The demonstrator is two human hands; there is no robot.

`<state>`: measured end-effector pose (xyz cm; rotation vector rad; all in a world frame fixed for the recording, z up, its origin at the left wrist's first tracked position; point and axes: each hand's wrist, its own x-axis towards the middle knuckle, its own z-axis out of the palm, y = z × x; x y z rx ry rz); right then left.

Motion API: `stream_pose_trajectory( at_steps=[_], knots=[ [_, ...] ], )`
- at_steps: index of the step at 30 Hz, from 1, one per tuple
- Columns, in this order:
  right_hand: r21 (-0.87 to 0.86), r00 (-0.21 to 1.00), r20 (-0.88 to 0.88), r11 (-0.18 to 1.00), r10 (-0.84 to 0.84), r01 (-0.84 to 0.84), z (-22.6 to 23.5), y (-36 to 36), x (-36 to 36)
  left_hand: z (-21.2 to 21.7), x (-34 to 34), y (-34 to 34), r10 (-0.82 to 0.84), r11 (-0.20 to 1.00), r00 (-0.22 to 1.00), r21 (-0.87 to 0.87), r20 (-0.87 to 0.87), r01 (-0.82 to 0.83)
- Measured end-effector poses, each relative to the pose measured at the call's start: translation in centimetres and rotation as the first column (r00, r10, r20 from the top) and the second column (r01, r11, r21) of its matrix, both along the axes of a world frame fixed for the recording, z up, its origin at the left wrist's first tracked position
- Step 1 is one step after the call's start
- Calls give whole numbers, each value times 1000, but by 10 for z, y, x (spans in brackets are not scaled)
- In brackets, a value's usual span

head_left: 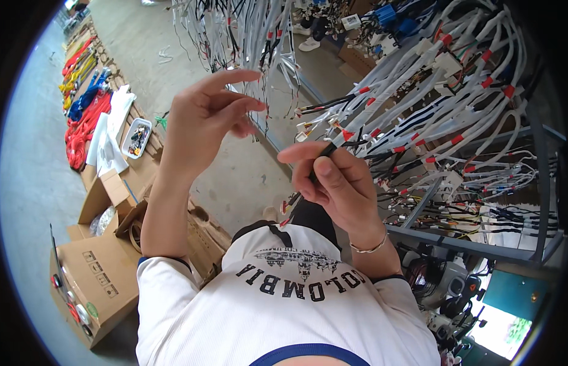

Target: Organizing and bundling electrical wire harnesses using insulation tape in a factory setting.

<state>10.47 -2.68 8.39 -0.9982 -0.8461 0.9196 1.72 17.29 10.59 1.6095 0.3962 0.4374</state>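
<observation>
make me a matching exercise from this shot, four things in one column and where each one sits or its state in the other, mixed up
Things:
1. left hand
2. right hand
3. small white tray
4. cardboard box

Places or states:
A. pinching a dark cable
B. lower left, beside the person
C. raised, fingers spread, holding nothing
D. on the bench at left, near white cloths

Pairs: 1-C, 2-A, 3-D, 4-B
</observation>
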Motion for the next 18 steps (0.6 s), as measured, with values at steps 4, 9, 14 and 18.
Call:
stream_pose_trajectory(
  at_steps=[4,9,14,18],
  knots=[
    [11,999,39,1000,1,-1,-4,0,4,-2,4,3,230,858,923,512,-308,-43],
    [24,998,35,999,-45,45,-3,2,0,13,14,-29,-175,798,931,600,321,-57],
    [-11,995,-9,995,-94,94,-5,-3,0,27,19,-46,-299,699,905,715,302,-7],
    [-25,994,17,994,-107,108,-7,-8,6,27,24,-49,-346,534,897,844,274,-53]
  ],
)
